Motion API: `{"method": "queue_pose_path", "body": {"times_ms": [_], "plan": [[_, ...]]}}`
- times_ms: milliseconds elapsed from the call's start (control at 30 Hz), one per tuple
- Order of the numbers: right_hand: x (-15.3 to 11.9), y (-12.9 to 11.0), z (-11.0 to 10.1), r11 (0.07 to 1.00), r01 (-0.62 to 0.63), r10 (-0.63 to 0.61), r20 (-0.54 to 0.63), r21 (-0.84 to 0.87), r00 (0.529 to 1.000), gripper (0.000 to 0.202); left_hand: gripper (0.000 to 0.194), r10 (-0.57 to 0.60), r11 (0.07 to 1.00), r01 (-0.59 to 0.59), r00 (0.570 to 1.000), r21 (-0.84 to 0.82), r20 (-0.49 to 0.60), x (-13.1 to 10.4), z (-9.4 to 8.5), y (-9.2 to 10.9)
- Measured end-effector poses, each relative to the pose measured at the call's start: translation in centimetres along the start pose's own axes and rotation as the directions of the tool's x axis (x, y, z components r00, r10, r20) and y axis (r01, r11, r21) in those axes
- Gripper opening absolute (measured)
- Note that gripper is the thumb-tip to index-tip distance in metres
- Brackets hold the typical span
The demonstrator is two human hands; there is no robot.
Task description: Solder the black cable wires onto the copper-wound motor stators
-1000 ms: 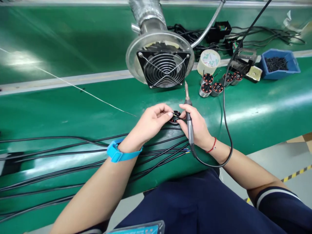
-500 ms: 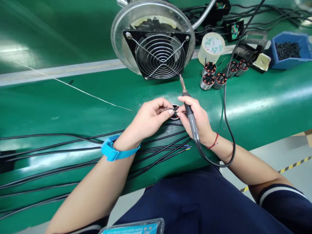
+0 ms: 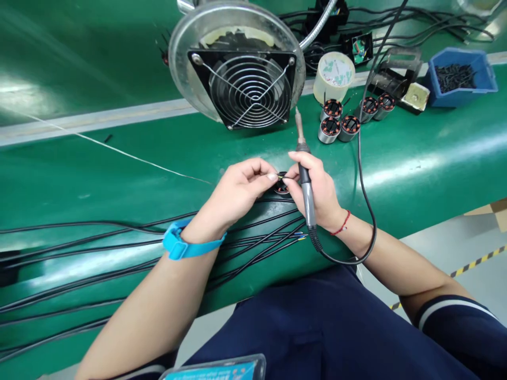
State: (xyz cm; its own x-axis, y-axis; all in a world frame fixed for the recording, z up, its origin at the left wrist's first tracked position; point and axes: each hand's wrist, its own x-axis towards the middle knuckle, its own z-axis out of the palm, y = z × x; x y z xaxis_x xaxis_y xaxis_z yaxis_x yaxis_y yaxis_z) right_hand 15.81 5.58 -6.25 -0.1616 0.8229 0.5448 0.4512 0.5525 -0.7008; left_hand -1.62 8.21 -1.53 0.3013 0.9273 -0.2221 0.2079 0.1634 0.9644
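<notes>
Head view: left hand (image 3: 246, 186) and right hand (image 3: 322, 192) pinch a thin wire (image 3: 281, 177), right holding soldering iron (image 3: 307, 198) also. Its tip should avoid fingers.

Green bench (image 3: 415, 179), black cables (image 3: 79, 283) across it, metal cylinders (image 3: 350, 128), blue bin (image 3: 461, 96)

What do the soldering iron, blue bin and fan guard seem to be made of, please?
Soldering iron: dull brownish shaft, likely tarnished metal; smooth grey handle, probably plastic. Blue bin: likely satin plastic, given its even colour and soft sheen. Fan guard: shiny metal wire, judging by its bright rings.
</notes>
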Motion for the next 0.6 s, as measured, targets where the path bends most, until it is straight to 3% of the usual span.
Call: {"method": "queue_pose_path", "body": {"times_ms": [167,367,600], "plan": [[0.1,-0.6,-0.8,0.995,-0.090,0.089,0.035,0.031,0.995,0.037,0.017,0.110,0.983,-0.098,0.991,0.158,-0.071,-0.4,0.4,0.2],[0.4,-0.7,-1.5,0.990,-0.115,0.101,0.151,0.082,0.983,0.038,0.016,0.129,0.973,-0.105,0.986,0.205,-0.109,-0.4,0.8,-0.3],[-0.2,-0.5,-1.2,1.000,-0.030,0.030,0.085,0.004,0.996,0.042,0.020,0.115,0.981,-0.104,0.991,0.164,-0.061,-0.4,0.9,-0.2]]}}
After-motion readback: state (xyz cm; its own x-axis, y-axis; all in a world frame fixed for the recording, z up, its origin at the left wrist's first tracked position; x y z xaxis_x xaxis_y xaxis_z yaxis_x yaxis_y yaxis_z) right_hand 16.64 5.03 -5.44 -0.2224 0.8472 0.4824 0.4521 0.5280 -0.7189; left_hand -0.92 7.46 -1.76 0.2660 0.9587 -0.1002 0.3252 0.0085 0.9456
